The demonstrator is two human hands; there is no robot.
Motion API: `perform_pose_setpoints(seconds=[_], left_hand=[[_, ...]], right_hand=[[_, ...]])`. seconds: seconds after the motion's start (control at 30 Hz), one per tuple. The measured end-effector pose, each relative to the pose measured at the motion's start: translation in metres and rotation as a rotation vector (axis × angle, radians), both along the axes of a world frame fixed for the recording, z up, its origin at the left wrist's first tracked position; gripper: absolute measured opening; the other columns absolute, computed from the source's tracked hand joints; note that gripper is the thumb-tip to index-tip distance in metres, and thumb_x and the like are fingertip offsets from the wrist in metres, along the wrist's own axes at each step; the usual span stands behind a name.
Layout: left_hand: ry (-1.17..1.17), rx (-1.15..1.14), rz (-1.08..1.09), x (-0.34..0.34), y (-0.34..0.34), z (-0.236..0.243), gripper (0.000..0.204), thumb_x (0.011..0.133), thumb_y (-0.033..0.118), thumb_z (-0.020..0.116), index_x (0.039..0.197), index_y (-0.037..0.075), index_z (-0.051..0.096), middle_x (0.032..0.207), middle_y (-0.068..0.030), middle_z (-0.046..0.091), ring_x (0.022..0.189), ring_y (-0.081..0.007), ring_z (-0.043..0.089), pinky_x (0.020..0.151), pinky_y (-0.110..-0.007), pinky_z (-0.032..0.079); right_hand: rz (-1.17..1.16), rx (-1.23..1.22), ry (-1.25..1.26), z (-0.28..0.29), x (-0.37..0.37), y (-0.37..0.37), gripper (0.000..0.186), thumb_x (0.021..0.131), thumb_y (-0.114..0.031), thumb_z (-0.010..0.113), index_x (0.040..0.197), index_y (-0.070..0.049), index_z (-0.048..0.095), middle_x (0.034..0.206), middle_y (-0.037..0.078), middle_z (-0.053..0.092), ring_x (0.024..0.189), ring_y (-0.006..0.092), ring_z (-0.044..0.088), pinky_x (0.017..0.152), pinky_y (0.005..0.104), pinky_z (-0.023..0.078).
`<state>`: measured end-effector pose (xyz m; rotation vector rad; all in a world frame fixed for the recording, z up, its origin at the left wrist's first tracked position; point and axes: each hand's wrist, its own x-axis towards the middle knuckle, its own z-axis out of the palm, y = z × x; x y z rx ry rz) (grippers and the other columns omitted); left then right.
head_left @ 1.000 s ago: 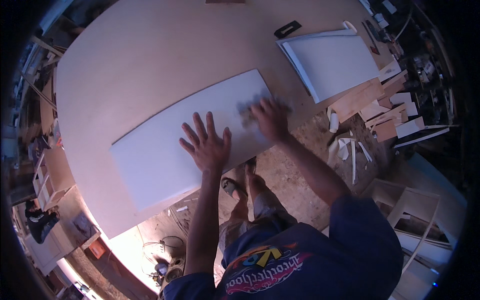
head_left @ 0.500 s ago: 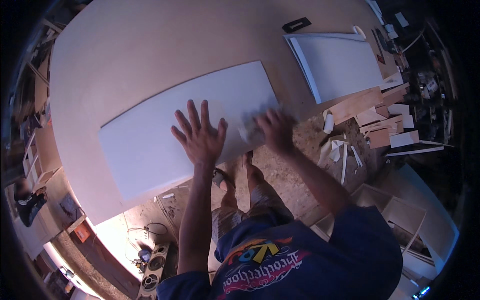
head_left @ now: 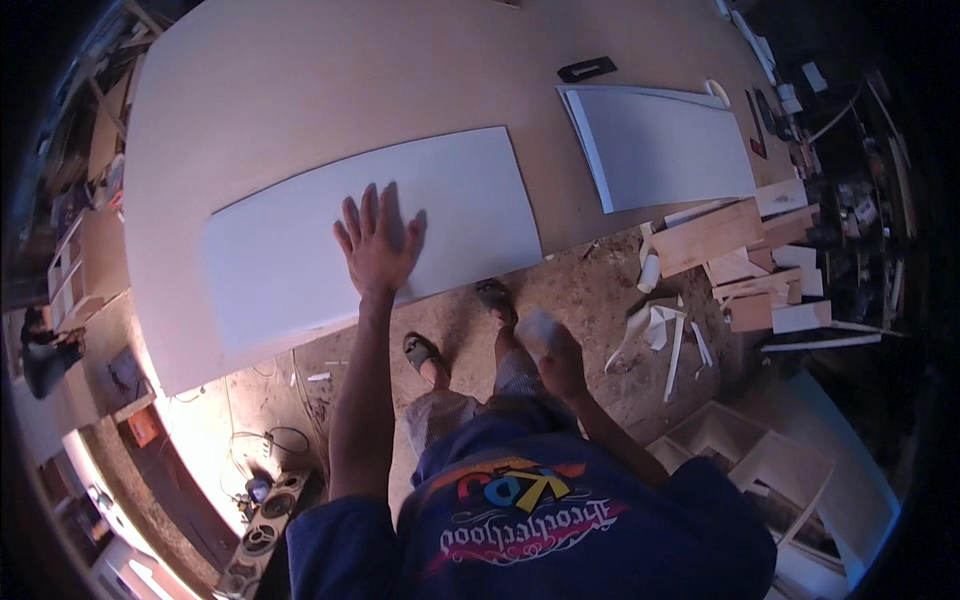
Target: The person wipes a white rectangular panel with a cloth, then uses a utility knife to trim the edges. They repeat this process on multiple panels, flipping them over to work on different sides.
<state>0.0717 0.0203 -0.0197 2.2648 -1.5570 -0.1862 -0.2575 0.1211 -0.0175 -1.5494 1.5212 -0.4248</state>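
While the left hand (head_left: pixel 380 255) lies flat on the white panel (head_left: pixel 468 190), its grip unclosed and its fingers fanned toward the far side, the right hand (head_left: pixel 563 372) grips a pale wad (head_left: pixel 540 333), too blurred to identify, off the near edge of the bench (head_left: pixel 300 90). The white panel lies along that edge, left of a stack of white sheets (head_left: pixel 675 150). Wood offcuts (head_left: pixel 708 237) lie on the stack's near side, a black slotted block (head_left: pixel 587 69) on its far side.
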Motion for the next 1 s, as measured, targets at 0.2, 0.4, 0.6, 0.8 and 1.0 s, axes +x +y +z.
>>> perform_pose_setpoints(seconds=[0.2, 0.4, 0.6, 0.8, 1.0], left_hand=[[1.172, -0.260, -0.155, -0.082, 0.068, 0.045, 0.048, 0.101, 0.025, 0.063, 0.141, 0.000, 0.051, 0.125, -0.0134, 0.063, 0.104, -0.0194, 0.062, 0.091, -0.035, 0.051], [1.299, 0.162, 0.017, -0.151, 0.097, 0.107, 0.049, 0.097, 0.033, 0.069, 0.130, -0.002, 0.060, 0.108, -0.0120, 0.072, 0.093, -0.0189, 0.067, 0.084, -0.033, 0.053], [0.983, 0.062, -0.064, -0.167, 0.089, 0.133, 0.027, 0.091, 0.019, 0.074, 0.109, 0.000, 0.071, 0.094, -0.0160, 0.075, 0.085, -0.0266, 0.073, 0.077, -0.036, 0.054], [0.584, -0.125, -0.217, -0.171, 0.097, 0.102, 0.018, 0.077, 0.009, 0.074, 0.093, 0.003, 0.074, 0.089, -0.0118, 0.073, 0.087, -0.0345, 0.067, 0.076, -0.043, 0.053], [0.482, 0.070, 0.005, -0.207, 0.107, 0.108, 0.039, 0.074, 0.014, 0.070, 0.112, 0.007, 0.068, 0.097, -0.0146, 0.072, 0.099, -0.0404, 0.066, 0.087, -0.052, 0.052]], right_hand=[[-0.541, 0.885, -1.054, 0.016, 0.000, -0.093, 0.057, 0.071, 0.007, 0.050, 0.128, -0.004, 0.050, 0.108, 0.011, 0.057, 0.102, 0.0262, 0.062, 0.091, 0.0442, 0.053], [-0.336, 1.054, -1.159, 0.073, 0.026, -0.155, 0.043, 0.086, -0.004, 0.060, 0.129, -0.005, 0.052, 0.117, 0.011, 0.059, 0.112, 0.0261, 0.061, 0.100, 0.0475, 0.051], [-0.010, 1.033, -1.073, 0.103, 0.039, -0.189, 0.043, 0.094, -0.033, 0.074, 0.128, -0.010, 0.059, 0.117, 0.005, 0.065, 0.114, 0.0229, 0.062, 0.098, 0.0441, 0.051], [0.173, 1.051, -0.938, 0.081, 0.039, -0.188, 0.051, 0.095, -0.037, 0.073, 0.134, -0.009, 0.057, 0.123, 0.006, 0.065, 0.113, 0.0238, 0.063, 0.098, 0.0448, 0.051], [0.458, 1.338, -0.880, 0.055, 0.008, -0.171, 0.054, 0.098, -0.044, 0.064, 0.140, -0.011, 0.051, 0.128, 0.011, 0.065, 0.117, 0.0266, 0.064, 0.099, 0.0514, 0.053]])
